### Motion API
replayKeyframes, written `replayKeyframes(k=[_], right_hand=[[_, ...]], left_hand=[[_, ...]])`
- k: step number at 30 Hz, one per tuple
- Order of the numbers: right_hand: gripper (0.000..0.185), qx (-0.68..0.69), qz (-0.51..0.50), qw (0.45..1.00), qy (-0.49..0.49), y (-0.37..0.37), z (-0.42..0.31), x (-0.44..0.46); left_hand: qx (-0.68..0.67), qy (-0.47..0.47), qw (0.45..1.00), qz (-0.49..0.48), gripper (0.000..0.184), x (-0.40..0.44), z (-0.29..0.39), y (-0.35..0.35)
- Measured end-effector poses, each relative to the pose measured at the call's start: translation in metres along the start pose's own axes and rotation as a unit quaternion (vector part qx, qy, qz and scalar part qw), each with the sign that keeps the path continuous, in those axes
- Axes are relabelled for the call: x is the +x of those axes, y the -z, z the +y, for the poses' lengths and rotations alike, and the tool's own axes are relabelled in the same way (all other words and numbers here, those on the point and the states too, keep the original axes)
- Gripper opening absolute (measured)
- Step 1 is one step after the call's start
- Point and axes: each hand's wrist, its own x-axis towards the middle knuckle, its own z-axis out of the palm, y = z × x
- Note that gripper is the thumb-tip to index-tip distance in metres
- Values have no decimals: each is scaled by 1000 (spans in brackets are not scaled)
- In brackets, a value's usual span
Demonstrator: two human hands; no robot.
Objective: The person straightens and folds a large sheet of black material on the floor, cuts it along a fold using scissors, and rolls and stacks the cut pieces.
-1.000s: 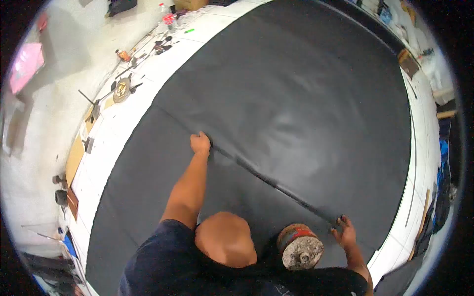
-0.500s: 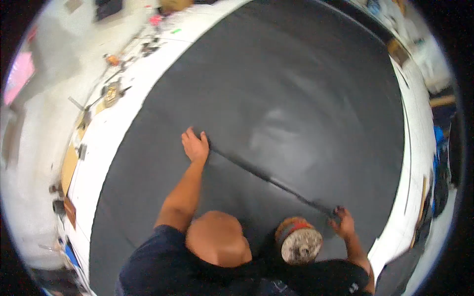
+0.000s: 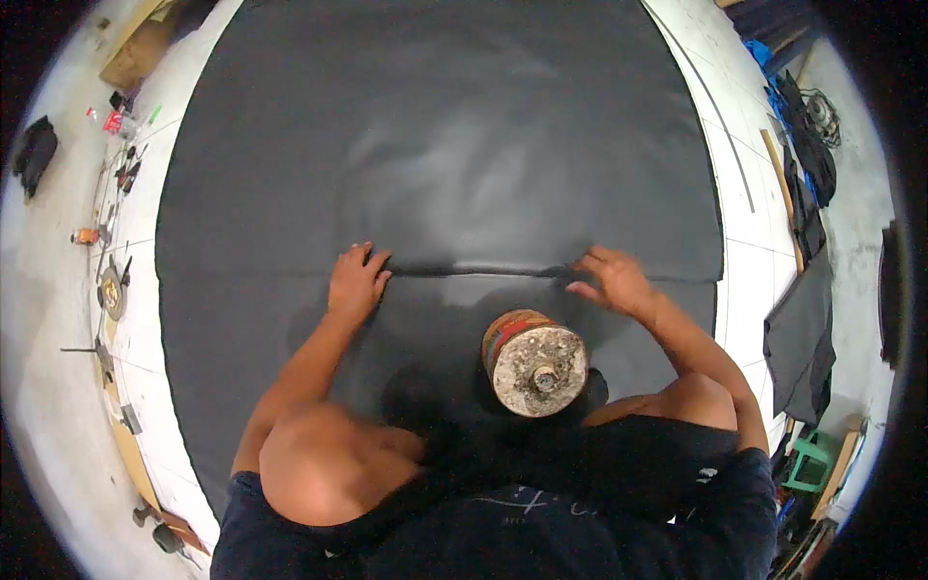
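A large black sheet [image 3: 435, 126] covers much of the white tiled floor, crossed by a raised seam [image 3: 474, 272] between my hands. My left hand [image 3: 358, 280] rests at the seam's left part, its fingers apart and nothing in them. At the other end, my right hand [image 3: 616, 280] touches the seam with thumb and fingers spread, slightly blurred. Near my knees stands a round can [image 3: 538, 369] with a red band and a crusted, pale top with a knob.
Along the left edge lie a plastic bottle [image 3: 118, 124], a round dish [image 3: 112, 293] and several small tools. To the right are a long thin strip [image 3: 727, 135], folded black material [image 3: 800, 338] and a green stool [image 3: 810, 461].
The view has turned, so the seam now runs level. My right hand has moved inward along it. My left hand opened from a closed shape and stays by the seam.
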Motion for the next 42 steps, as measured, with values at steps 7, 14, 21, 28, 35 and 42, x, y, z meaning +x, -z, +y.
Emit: replayKeyframes(k=[7,14,21,28,35,42], right_hand=[[34,95,59,916,386,-4,-90,-50],[31,205,131,946,213,10,-97,-49],[32,218,338,904,141,36,-69,-23],[36,119,338,927,110,25,-66,-16],[38,167,265,946,87,32,-52,48],[29,238,-54,969,34,133,-40,-13]], left_hand=[[8,66,991,-113,56,-3,23,39],[58,40,985,-156,54,3,14,63],[44,25,987,-155,57,7,22,62],[46,13,994,-99,59,-61,16,54],[56,86,968,-228,56,-20,14,45],[-20,172,926,-337,57,96,133,166]])
